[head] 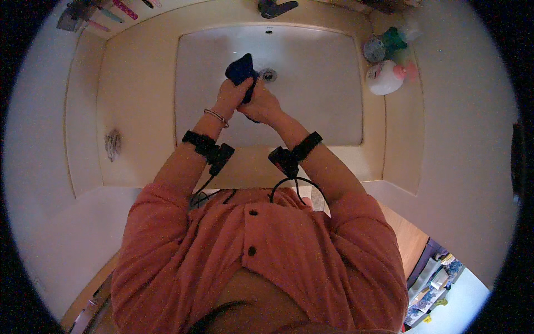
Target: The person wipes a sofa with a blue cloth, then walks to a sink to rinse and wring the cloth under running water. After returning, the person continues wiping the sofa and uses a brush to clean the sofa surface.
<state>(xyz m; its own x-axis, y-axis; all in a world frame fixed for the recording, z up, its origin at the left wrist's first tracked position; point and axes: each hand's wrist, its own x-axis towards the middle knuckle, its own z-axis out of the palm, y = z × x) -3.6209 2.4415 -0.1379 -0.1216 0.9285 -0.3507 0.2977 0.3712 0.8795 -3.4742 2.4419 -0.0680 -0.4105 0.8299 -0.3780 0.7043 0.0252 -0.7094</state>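
Observation:
Over the white sink basin [313, 108], a dark blue piece of cloth [240, 70] is bunched between my two hands. My left hand [229, 96] grips it from the left, thumb lying across the fabric. Close against it, my right hand [263, 103] holds the cloth's lower right part, and a bit of dark fabric shows beneath that hand. The fingertips of both hands are mostly hidden. Just right of the cloth is the round metal drain [268, 75].
A dark faucet [275, 8] stands behind the basin. To the right are a white pump bottle [384, 78] with a pink top, a round clear container [374, 49] and a green object [393, 38]. A crumpled grey thing [113, 144] lies on the beige counter [135, 104] at left.

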